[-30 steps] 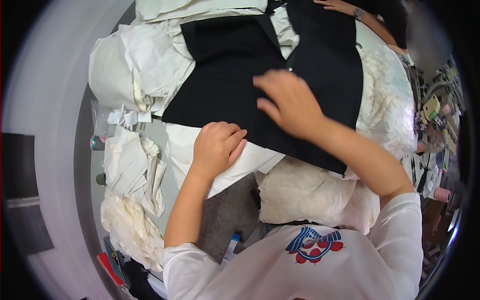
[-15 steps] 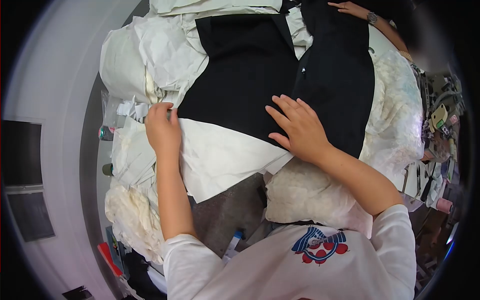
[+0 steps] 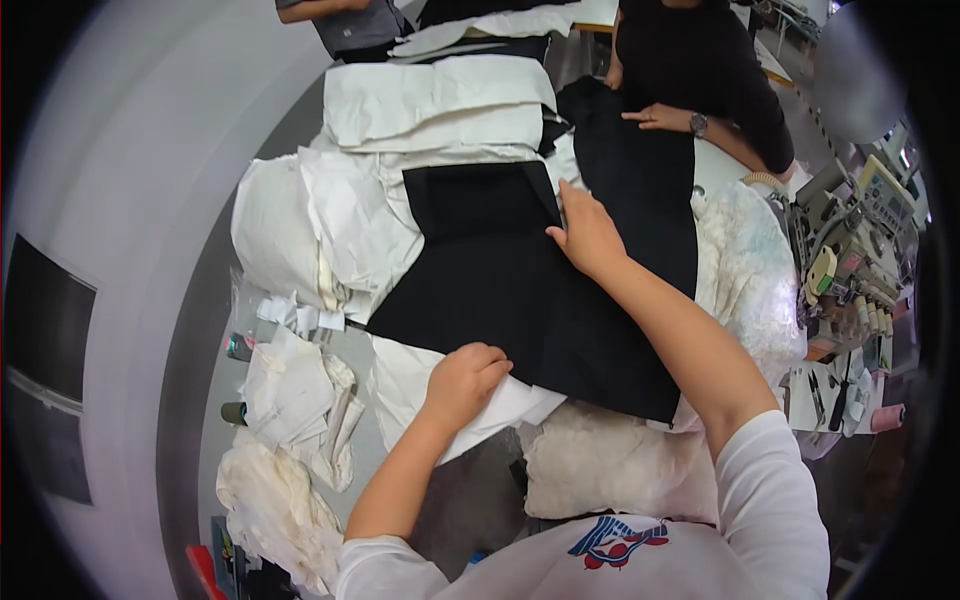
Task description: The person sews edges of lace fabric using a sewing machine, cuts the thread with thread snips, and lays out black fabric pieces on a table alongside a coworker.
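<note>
A black garment [image 3: 490, 270] lies spread over white sheets on the table. My left hand [image 3: 468, 385] rests at its lower edge, above a white sheet [image 3: 400, 375], fingers bent together; whether they pinch the cloth is hidden. My right hand [image 3: 588, 232] lies on the black cloth near the V-shaped gap at the top, thumb apart from the fingers, holding nothing. Beyond it, a co-worker's hand [image 3: 655, 117] with a watch touches the black cloth's upper right part.
Bundled white fabric [image 3: 285, 235] lies at the left, with crumpled cream cloth [image 3: 275, 510] below. A fluffy white bundle [image 3: 745, 270] is at the right, beside machines [image 3: 850, 270]. One co-worker [image 3: 690, 60] stands across the table, another [image 3: 360, 30] farther back.
The view has tilted up, showing more of the far side. My left hand has moved right from the cloth's left corner to its lower edge; my right hand has moved up toward the gap.
</note>
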The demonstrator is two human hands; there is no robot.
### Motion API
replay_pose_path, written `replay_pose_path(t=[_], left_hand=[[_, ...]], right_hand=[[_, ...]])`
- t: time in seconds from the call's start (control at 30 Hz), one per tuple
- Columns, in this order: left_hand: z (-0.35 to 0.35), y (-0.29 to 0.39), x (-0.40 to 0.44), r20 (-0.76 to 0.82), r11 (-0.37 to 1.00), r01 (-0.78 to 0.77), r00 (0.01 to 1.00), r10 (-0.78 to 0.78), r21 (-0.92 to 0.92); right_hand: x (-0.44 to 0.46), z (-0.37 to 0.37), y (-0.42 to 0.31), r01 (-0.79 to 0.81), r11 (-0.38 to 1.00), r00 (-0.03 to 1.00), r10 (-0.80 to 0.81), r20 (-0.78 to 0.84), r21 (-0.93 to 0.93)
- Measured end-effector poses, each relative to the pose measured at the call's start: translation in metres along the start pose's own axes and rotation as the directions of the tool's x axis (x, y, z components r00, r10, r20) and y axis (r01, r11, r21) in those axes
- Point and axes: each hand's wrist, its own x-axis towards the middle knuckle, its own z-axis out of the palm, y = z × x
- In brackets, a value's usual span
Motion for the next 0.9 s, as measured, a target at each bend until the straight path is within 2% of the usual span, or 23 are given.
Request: replay_pose_path(t=[0.03, 0.07, 0.1, 0.13, 0.17, 0.2, 0.23, 0.3, 0.33, 0.37, 0.4, 0.43, 0.47, 0.5, 0.53, 0.57, 0.6, 0.63, 0.67, 0.73, 0.8, 0.83, 0.9], left_hand=[[-0.003, 0.0, -0.001, 0.022, 0.999, 0.021, 1.0, -0.02, -0.024], [-0.007, 0.002, 0.0, 0.013, 1.0, 0.005, 1.0, -0.004, -0.008], [-0.01, 0.005, 0.002, -0.071, 0.984, 0.162, 0.983, -0.167, -0.071], [-0.015, 0.007, 0.006, -0.141, 0.939, 0.307, 0.934, -0.328, -0.152], [-0.024, 0.008, 0.009, -0.107, 0.82, 0.461, 0.847, -0.52, -0.338], [-0.034, 0.01, 0.014, -0.165, 0.73, 0.426, 0.795, -0.584, -0.535], [-0.035, 0.005, 0.014, -0.23, 0.676, 0.271, 0.8, -0.554, -0.685], [-0.059, 0.021, 0.029, -0.243, 0.614, 0.244, 0.763, -0.599, -0.75], [-0.069, 0.027, 0.035, -0.234, 0.584, 0.223, 0.763, -0.603, -0.78], [-0.078, 0.041, 0.051, -0.242, 0.47, 0.141, 0.709, -0.662, -0.871], [-0.08, 0.038, 0.054, -0.315, 0.475, 0.044, 0.693, -0.648, -0.879], [-0.087, 0.044, 0.062, -0.352, 0.418, -0.073, 0.68, -0.644, -0.906], [-0.089, 0.034, 0.058, -0.383, 0.308, -0.248, 0.755, -0.533, -0.918], [-0.09, 0.038, 0.062, -0.401, 0.358, -0.208, 0.658, -0.637, -0.91], [-0.094, 0.038, 0.065, -0.36, 0.32, -0.178, 0.607, -0.709, -0.931], [-0.086, 0.026, 0.059, -0.289, 0.217, -0.196, 0.511, -0.809, -0.956], [-0.08, 0.011, 0.051, -0.224, 0.136, -0.233, 0.408, -0.885, -0.963], [-0.074, 0.001, 0.045, -0.134, 0.044, -0.223, 0.407, -0.904, -0.974], [-0.064, -0.012, 0.033, -0.08, 0.006, -0.197, 0.371, -0.925, -0.98], [-0.045, -0.033, 0.015, 0.003, -0.048, -0.128, 0.329, -0.944, -0.991], [-0.031, -0.048, 0.001, 0.084, -0.083, 0.015, 0.248, -0.965, -0.996], [-0.025, -0.057, -0.01, 0.14, -0.126, 0.076, 0.217, -0.966, -0.989], [-0.023, -0.057, -0.015, 0.162, -0.137, 0.129, 0.205, -0.965, -0.982]], right_hand=[[0.012, 0.003, 0.004, 0.01, 1.0, 1.0, -0.01, -0.023, 0.003], [0.023, 0.0, 0.001, -0.142, 0.99, 0.974, 0.141, 0.177, -0.004], [0.033, -0.004, 0.001, -0.289, 0.956, 0.886, 0.284, 0.368, -0.043], [0.042, -0.007, 0.0, -0.285, 0.958, 0.894, 0.28, 0.351, -0.039], [0.049, -0.013, -0.006, -0.629, 0.668, 0.767, 0.45, 0.457, 0.398], [0.055, -0.018, -0.009, -0.757, 0.107, 0.606, 0.483, 0.632, 0.644], [0.064, -0.02, -0.003, -0.648, -0.345, 0.632, 0.255, 0.732, 0.679], [0.078, -0.058, -0.019, -0.495, -0.312, 0.746, 0.325, 0.581, 0.811], [0.094, -0.059, -0.014, -0.405, -0.325, 0.832, 0.258, 0.492, 0.855], [0.101, -0.08, -0.027, -0.285, -0.299, 0.911, 0.212, 0.355, 0.911], [0.111, -0.095, -0.028, -0.246, -0.251, 0.94, 0.175, 0.293, 0.936], [0.11, -0.118, -0.048, -0.156, -0.097, 0.962, 0.212, 0.174, 0.983], [0.105, -0.137, -0.078, -0.047, 0.061, 0.963, 0.269, 0.029, 0.997], [0.112, -0.14, -0.087, -0.005, 0.155, 0.953, 0.3, -0.042, 0.988], [0.143, -0.128, -0.068, -0.087, 0.183, 0.974, 0.222, 0.045, 0.979], [0.138, -0.127, -0.081, -0.049, 0.672, 0.998, 0.063, 0.008, 0.739], [0.144, -0.108, -0.078, 0.067, 0.846, 0.996, -0.022, -0.091, 0.529], [0.126, -0.103, -0.098, 0.009, 0.811, 0.994, 0.054, -0.091, 0.586], [0.134, -0.074, -0.09, 0.083, 0.887, 0.98, 0.01, -0.2, 0.453], [0.118, -0.05, -0.083, 0.046, 0.874, 0.996, -0.076, 0.043, 0.483], [0.098, -0.014, -0.068, 0.053, 0.879, 0.967, -0.164, 0.195, 0.473], [0.087, -0.006, -0.059, 0.039, 0.899, 0.932, -0.19, 0.309, 0.437], [0.062, -0.004, -0.045, 0.055, 0.945, 0.897, -0.189, 0.399, 0.323]])
